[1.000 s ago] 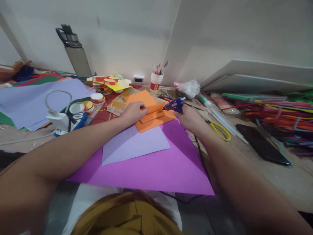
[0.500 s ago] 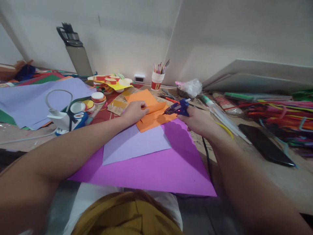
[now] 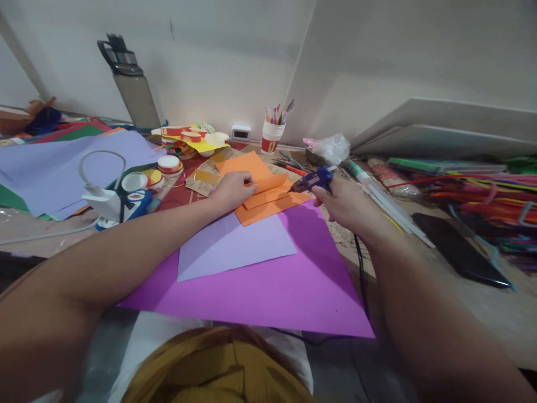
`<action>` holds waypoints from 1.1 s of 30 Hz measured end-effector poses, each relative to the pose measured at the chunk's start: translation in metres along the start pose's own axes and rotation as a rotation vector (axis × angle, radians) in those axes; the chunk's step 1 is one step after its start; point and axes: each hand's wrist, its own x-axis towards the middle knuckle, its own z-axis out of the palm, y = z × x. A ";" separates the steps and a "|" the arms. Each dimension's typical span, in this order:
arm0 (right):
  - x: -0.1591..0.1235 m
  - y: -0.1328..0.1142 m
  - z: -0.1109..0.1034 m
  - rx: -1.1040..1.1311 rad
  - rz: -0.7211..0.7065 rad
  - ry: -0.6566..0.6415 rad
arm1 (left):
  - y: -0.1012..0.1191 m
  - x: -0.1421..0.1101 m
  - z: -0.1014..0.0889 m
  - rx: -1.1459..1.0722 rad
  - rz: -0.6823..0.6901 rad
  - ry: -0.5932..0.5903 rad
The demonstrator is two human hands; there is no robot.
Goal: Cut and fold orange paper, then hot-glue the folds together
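My left hand (image 3: 232, 190) pinches the folded edge of an orange paper (image 3: 268, 202) that lies on a lilac sheet (image 3: 235, 243) and a large magenta sheet (image 3: 285, 285). My right hand (image 3: 344, 204) grips a blue glue gun (image 3: 314, 179) just right of the orange paper, its nozzle pointing left at the paper's fold. The gun's black cord (image 3: 359, 268) runs back along my right forearm.
Tape rolls (image 3: 169, 164), a white charger (image 3: 103, 202) and coloured sheets lie at the left. A paper cup of pens (image 3: 272, 136) and a grey bottle (image 3: 136, 98) stand by the wall. Glue sticks (image 3: 390, 201), pipe cleaners (image 3: 478, 196) and a black phone (image 3: 459, 249) lie at the right.
My right hand has lifted the glue gun and drawn it slightly right and up, off the orange paper. The yellow scissors are now hidden behind that hand. My left hand stays put.
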 end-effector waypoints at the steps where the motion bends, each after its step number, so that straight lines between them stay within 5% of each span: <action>1: 0.001 0.002 0.000 -0.006 0.007 -0.004 | 0.000 0.000 0.000 -0.002 0.001 -0.001; 12: -0.009 -0.020 -0.001 -0.076 -0.013 0.011 | 0.003 -0.001 -0.002 -0.015 -0.027 -0.006; 26: -0.002 -0.010 0.001 -0.133 -0.008 0.088 | 0.002 -0.001 0.000 -0.010 -0.014 0.001; 33: -0.010 -0.029 0.012 0.028 -0.079 -0.046 | 0.000 0.001 0.001 -0.022 -0.027 -0.003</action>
